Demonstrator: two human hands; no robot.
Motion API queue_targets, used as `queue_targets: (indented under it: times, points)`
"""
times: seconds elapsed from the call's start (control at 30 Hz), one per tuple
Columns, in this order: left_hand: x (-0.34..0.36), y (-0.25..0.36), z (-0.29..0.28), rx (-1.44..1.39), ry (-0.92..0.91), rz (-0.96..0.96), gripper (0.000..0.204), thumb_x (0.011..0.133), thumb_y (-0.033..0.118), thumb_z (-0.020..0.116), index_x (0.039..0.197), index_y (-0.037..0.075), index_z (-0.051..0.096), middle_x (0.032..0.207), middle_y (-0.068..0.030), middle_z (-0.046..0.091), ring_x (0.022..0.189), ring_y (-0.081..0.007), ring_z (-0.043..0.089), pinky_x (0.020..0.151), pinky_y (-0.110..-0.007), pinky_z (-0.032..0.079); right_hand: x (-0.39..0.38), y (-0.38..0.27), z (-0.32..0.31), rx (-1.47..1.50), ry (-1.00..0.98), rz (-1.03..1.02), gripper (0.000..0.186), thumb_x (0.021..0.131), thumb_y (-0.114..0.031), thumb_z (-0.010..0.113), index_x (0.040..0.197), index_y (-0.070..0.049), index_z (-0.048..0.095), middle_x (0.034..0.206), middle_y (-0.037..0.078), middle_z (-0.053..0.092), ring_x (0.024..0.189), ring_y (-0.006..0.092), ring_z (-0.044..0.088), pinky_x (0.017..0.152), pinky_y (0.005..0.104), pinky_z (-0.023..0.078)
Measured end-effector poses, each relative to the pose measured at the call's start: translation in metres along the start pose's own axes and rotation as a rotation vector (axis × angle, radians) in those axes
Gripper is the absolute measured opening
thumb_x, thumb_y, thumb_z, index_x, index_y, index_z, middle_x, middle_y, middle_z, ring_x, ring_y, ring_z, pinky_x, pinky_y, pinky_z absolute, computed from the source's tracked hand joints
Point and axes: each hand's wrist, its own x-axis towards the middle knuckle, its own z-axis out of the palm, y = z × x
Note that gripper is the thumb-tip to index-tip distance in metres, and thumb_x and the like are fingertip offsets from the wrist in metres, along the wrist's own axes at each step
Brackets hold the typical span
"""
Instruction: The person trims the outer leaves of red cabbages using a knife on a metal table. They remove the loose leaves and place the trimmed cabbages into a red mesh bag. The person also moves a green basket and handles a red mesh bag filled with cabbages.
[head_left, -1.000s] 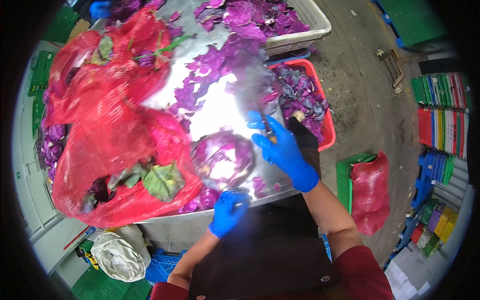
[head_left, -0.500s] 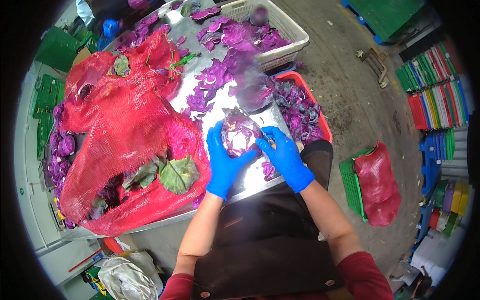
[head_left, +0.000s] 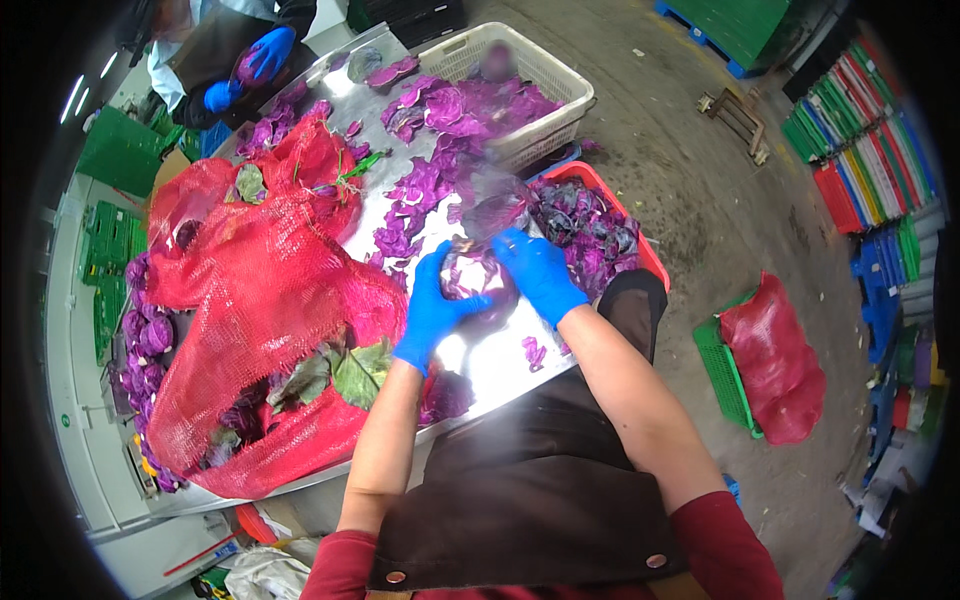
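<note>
Left hand [head_left: 430, 312] and right hand [head_left: 543, 278], gloved in blue, work over a metal desk [head_left: 492, 368] bearing a sprawling red mesh sack [head_left: 290, 265]. Along its right side, a white plastic crate [head_left: 545, 143] and a red tub [head_left: 655, 266] hold purple leaves [head_left: 590, 222]. Near the front edge, the left clasps a red cabbage [head_left: 468, 272]; the right curls at its upper right, its grip impossible to tell. Stripping outer leaves appears under way; the next move calls for a steady left hold and careful peeling.
</note>
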Motion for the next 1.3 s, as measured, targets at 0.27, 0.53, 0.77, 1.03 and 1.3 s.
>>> queue_targets:
  times: [0.27,0.53,0.77,1.03,1.3]
  points:
    - [0.002,-0.004,-0.056,0.006,-0.397,0.158,0.111,0.057,0.02,0.093,0.149,0.009,0.033,0.152,-0.0123,0.034,0.143,-0.0277,0.03,0.119,-0.04,0.023,-0.036,-0.013,-0.04,-0.031,0.002,-0.052,0.05,0.096,-0.048,0.05,0.127,-0.009,0.056,0.119,0.017,0.064,0.091,0.0366,0.067,0.077,0.0461,0.054]
    - [-0.016,0.017,-0.002,0.162,0.162,-0.022,0.119,0.058,0.043,0.09,0.144,-0.008,0.025,0.14,-0.0284,0.038,0.131,-0.0415,0.039,0.109,-0.046,0.035,-0.035,-0.062,-0.032,-0.15,-0.236,-0.122,0.063,0.098,-0.044,0.049,0.145,-0.004,0.037,0.136,0.017,0.054,0.091,0.0361,0.068,0.073,0.0445,0.054]
    - [-0.002,0.016,-0.003,0.15,0.207,-0.057,0.111,0.055,0.041,0.092,0.139,-0.003,0.035,0.13,-0.0244,0.048,0.117,-0.0409,0.051,0.098,-0.046,0.044,-0.002,-0.049,0.001,-0.208,-0.108,-0.136,0.052,0.099,-0.044,0.045,0.133,-0.005,0.051,0.113,0.02,0.064,0.091,0.0362,0.067,0.074,0.044,0.054]
    - [-0.026,-0.007,-0.023,0.035,0.068,0.016,0.12,0.057,0.031,0.093,0.149,0.0,0.023,0.15,-0.0191,0.032,0.139,-0.0336,0.034,0.116,-0.042,0.028,0.014,0.018,0.015,0.212,-0.109,0.334,0.057,0.085,-0.048,0.066,0.118,-0.002,0.061,0.1,0.026,0.067,0.095,0.0413,0.066,0.082,0.0472,0.052]
    - [-0.001,-0.012,-0.058,-0.054,-0.185,0.117,0.113,0.058,0.029,0.091,0.15,0.005,0.029,0.155,-0.0169,0.028,0.145,-0.0339,0.025,0.119,-0.045,0.02,-0.01,-0.066,-0.029,-0.009,-0.114,-0.014,0.058,0.092,-0.037,0.063,0.142,-0.015,0.045,0.096,0.018,0.069,0.085,0.0338,0.068,0.072,0.0428,0.053]
